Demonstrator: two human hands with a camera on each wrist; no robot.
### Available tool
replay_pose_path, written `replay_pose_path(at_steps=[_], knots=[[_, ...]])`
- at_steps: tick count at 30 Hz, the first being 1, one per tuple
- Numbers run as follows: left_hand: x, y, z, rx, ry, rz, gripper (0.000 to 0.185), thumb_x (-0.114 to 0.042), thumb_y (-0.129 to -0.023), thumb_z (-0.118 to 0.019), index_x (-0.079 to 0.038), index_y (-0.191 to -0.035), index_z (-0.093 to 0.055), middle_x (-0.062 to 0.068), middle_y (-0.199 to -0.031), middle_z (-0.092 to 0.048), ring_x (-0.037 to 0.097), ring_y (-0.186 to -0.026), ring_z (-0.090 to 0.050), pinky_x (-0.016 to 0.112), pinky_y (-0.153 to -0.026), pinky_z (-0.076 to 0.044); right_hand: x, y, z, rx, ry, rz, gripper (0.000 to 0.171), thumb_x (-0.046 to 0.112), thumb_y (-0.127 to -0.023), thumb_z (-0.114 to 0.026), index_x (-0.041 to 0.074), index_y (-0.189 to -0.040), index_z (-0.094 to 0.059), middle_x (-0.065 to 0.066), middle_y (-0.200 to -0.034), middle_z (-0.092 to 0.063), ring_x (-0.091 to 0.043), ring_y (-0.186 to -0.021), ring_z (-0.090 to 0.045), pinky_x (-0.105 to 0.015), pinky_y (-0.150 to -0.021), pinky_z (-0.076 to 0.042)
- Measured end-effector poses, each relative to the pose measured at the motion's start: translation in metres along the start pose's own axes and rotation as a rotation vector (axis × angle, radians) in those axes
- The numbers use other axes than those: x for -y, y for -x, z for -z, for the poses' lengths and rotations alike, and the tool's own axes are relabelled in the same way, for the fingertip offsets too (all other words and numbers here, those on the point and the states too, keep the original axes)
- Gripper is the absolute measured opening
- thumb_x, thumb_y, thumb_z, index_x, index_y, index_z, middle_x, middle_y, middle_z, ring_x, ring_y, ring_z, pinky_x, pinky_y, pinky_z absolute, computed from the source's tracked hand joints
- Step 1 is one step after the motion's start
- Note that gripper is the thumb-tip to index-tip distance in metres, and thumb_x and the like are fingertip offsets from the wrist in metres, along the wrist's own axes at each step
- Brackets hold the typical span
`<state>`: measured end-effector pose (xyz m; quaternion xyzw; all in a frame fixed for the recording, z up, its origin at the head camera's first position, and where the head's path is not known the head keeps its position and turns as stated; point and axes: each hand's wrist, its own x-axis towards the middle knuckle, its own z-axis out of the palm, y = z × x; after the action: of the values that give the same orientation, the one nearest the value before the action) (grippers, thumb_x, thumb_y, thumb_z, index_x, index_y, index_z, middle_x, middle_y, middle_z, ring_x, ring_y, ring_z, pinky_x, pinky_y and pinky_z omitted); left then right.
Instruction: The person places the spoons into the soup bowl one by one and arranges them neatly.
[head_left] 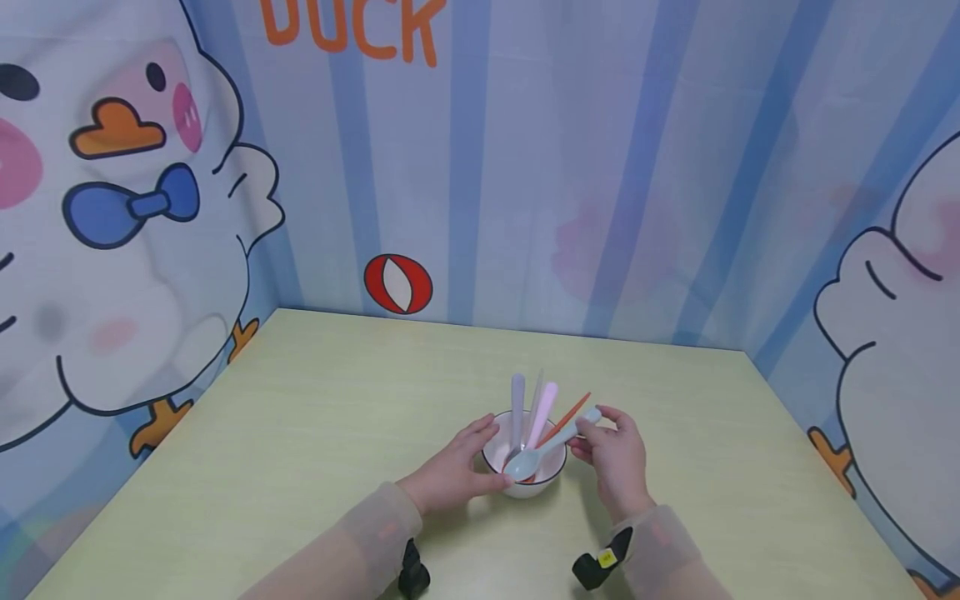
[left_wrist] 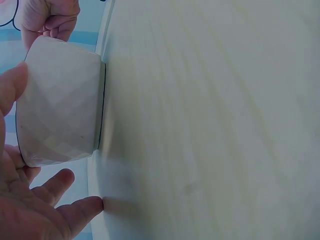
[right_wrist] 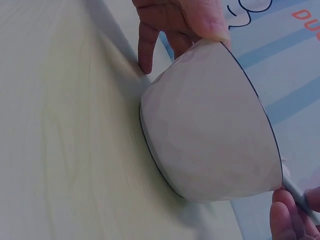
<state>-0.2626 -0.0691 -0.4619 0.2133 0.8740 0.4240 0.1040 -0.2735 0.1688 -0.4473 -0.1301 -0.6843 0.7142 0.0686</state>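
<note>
The right hand (head_left: 615,457) pinches the handle end of a pale blue spoon (head_left: 551,443) between thumb and curled fingertips; the spoon slants down from that pinch toward the left hand, its scoop end lying over the near rim of a small white bowl (head_left: 525,487). The left hand (head_left: 457,468) is on the opposite side of the bowl from the pinch, fingers curved round the bowl's outer wall and thumb up by the rim, steadying it. In the left wrist view the faceted side of the bowl (left_wrist: 60,105) sits between thumb and fingers (left_wrist: 57,184), and one fingertip touches the pale wooden table (left_wrist: 210,120). From the right wrist camera the bowl (right_wrist: 210,135) stands upright on the table, with a thin dark line round its rim; the right fingers (right_wrist: 285,217) close on the thin handle just past that rim. Beyond the pinch, farther from the person, three more pieces of cutlery lean out of the bowl: a lavender spoon handle (head_left: 517,400), a pink spoon handle (head_left: 546,404), and an orange handle (head_left: 573,410) nearest the right fingertips. Behind the table hangs a blue-striped cartoon duck backdrop (head_left: 480,167).
</note>
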Motion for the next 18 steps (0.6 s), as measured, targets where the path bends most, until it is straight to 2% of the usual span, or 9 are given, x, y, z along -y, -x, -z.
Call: replay_pose_path(at_steps=[6,18], knots=[[0.0013,-0.0005,0.0000,0.003,0.007,0.006,0.086,-0.046,-0.084,-0.071,-0.013,-0.152,-0.030,-0.003,-0.160,-0.015,0.023,-0.146,-0.013,0.050,-0.113,-0.021,-0.0013,0.0000,-0.0012,-0.003,0.009,-0.001,0.048,0.007,-0.092,-0.061,-0.001,-0.134,-0.040,-0.015,-0.089,-0.066,-0.013,-0.065,-0.065,-0.025,-0.064,-0.056],[0.0011,0.0006,0.0000,0.005,-0.002,-0.002,0.087,-0.046,-0.085,-0.070,-0.012,-0.152,-0.028,-0.003,-0.160,-0.014,0.023,-0.146,-0.014,0.049,-0.114,-0.021,0.0001,0.0012,-0.0011,0.001,0.023,-0.002,0.052,0.010,-0.092,-0.062,-0.001,-0.137,-0.037,-0.012,-0.087,-0.068,-0.013,-0.066,-0.066,-0.025,-0.063,-0.056]])
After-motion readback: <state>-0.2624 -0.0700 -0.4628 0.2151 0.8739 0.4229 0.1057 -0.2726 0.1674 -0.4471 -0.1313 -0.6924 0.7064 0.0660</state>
